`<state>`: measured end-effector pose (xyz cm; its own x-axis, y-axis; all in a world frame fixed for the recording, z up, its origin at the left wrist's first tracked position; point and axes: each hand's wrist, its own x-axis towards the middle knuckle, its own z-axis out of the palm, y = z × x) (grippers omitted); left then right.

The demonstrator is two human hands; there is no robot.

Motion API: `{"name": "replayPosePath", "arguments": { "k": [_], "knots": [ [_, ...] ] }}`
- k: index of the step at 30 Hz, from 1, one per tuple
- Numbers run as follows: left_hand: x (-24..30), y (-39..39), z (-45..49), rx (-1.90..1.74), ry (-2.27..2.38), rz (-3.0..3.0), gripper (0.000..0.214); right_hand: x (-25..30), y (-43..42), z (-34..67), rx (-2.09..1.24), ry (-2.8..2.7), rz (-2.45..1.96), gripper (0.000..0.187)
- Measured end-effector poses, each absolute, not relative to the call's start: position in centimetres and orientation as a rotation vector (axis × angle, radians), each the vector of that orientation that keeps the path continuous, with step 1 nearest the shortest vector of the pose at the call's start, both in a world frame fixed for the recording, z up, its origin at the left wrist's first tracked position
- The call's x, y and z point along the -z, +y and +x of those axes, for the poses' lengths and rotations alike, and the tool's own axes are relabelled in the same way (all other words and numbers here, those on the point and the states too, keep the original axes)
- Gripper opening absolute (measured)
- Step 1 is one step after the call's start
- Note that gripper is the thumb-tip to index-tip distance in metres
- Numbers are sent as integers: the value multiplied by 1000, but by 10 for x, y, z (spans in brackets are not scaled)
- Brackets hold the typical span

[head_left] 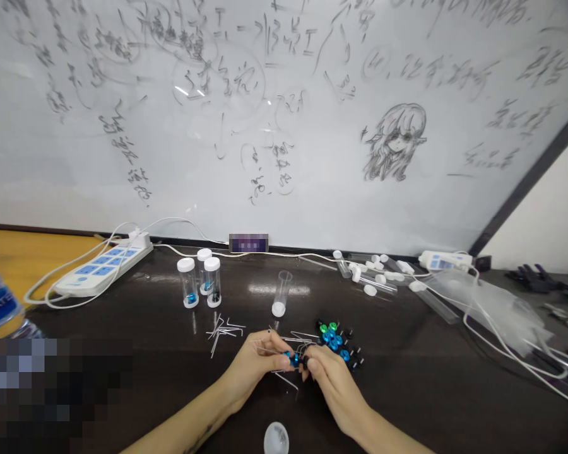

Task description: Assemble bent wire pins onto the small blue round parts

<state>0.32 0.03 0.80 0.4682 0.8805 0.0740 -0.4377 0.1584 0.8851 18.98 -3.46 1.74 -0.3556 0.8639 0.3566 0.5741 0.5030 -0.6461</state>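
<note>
My left hand pinches a small shiny blue part, with thin metal rods sticking out around its fingers. Right beside it, the fingers of my right hand are closed on a small black part that meets the blue one; whether they are joined I cannot tell. Bent silver hex keys lie in a loose pile left of my hands, and another bent rod lies just below them. Close to my right hand is a cluster of blue, green and black parts. Beyond my hands stands an uncapped clear tube with a white base.
Three capped tubes with small parts inside stand at left. Loose tubes and white caps lie at back right near a plastic bag. Power strips and cables line the whiteboard. A small white cup sits in front.
</note>
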Motion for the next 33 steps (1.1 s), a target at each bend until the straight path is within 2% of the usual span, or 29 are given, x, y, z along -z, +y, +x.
{"name": "replayPosePath", "arguments": {
  "k": [3,8,10,15,21,23,27,33],
  "knots": [
    [-8,0,3,-997,542,1029,16,-18,-34,189,-567,-2078,-1162,40],
    [-9,0,3,-1002,556,1024,15,-13,-35,190,-517,-2005,-1152,11],
    [-9,0,2,-1002,555,1027,15,-11,-35,190,-499,-1987,-1130,7],
    [-9,-1,2,-974,518,988,14,-11,-34,191,-500,-2003,-1153,12],
    [-8,-3,2,-974,510,985,16,-16,-35,190,-512,-2073,-1142,37],
    [-8,-2,2,-978,506,972,16,-16,-35,189,-515,-2063,-1149,34],
    [-6,0,3,-1010,502,958,14,-11,-33,190,-500,-2012,-1137,2],
    [-2,4,5,-1017,526,929,20,0,-30,193,-466,-1974,-1101,22]
  ]
}}
